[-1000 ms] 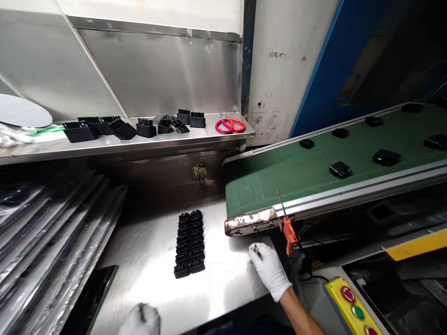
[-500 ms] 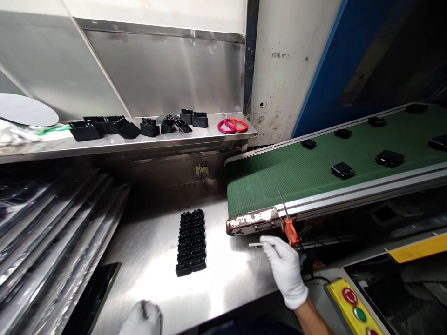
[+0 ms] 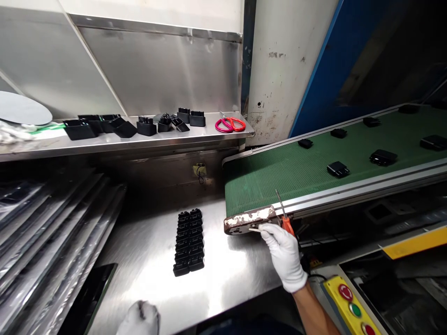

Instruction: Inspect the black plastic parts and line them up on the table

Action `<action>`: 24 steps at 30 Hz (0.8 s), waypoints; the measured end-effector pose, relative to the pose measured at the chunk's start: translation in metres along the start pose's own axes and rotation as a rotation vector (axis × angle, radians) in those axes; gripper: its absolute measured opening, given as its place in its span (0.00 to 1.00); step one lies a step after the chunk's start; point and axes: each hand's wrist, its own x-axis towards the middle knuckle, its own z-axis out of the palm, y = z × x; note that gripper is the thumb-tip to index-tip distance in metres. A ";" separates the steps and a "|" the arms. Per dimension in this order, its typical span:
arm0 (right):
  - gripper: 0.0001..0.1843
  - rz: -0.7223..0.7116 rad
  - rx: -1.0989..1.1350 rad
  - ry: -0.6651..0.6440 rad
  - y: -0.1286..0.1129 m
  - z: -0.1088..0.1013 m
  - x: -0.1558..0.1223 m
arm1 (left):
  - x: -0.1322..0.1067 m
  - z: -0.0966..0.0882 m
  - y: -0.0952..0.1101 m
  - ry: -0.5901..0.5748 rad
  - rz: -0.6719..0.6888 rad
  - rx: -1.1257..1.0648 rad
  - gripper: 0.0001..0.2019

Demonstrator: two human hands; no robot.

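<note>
My right hand (image 3: pixel 282 253), in a white glove, pinches a short, thin, pale stick (image 3: pixel 255 230) between thumb and fingers. It is in front of the near end of the green conveyor belt (image 3: pixel 258 184), beside an orange-handled screwdriver (image 3: pixel 287 225) that stands upright at the conveyor frame. At the bottom edge, my left hand (image 3: pixel 138 318), also gloved, is curled closed over the steel table (image 3: pixel 153 284); whatever it may hold is hidden. Between the hands, black plastic housings (image 3: pixel 189 242) stand in two tight columns on the table.
Several black housings (image 3: pixel 338 169) lie spread along the belt. More sit on the steel shelf (image 3: pixel 167 139), beside red and pink scissors (image 3: pixel 229 123). Plastic-wrapped stacked sheets (image 3: pixel 63 246) fill the left. A yellow button box (image 3: pixel 351 304) is at lower right.
My right hand has risen slightly with the pale stick, closer to the conveyor's end frame. My left hand stays curled at the bottom edge. The view has shifted slightly.
</note>
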 end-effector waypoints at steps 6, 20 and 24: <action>0.08 -0.004 0.041 0.124 -0.017 -0.018 -0.001 | 0.001 0.003 -0.001 0.004 -0.007 -0.002 0.25; 0.07 -0.009 0.010 0.062 -0.010 -0.010 0.006 | -0.001 0.002 -0.001 0.022 -0.014 -0.002 0.25; 0.06 -0.005 -0.053 -0.046 -0.003 -0.003 0.007 | -0.001 0.001 0.000 0.020 -0.014 -0.003 0.25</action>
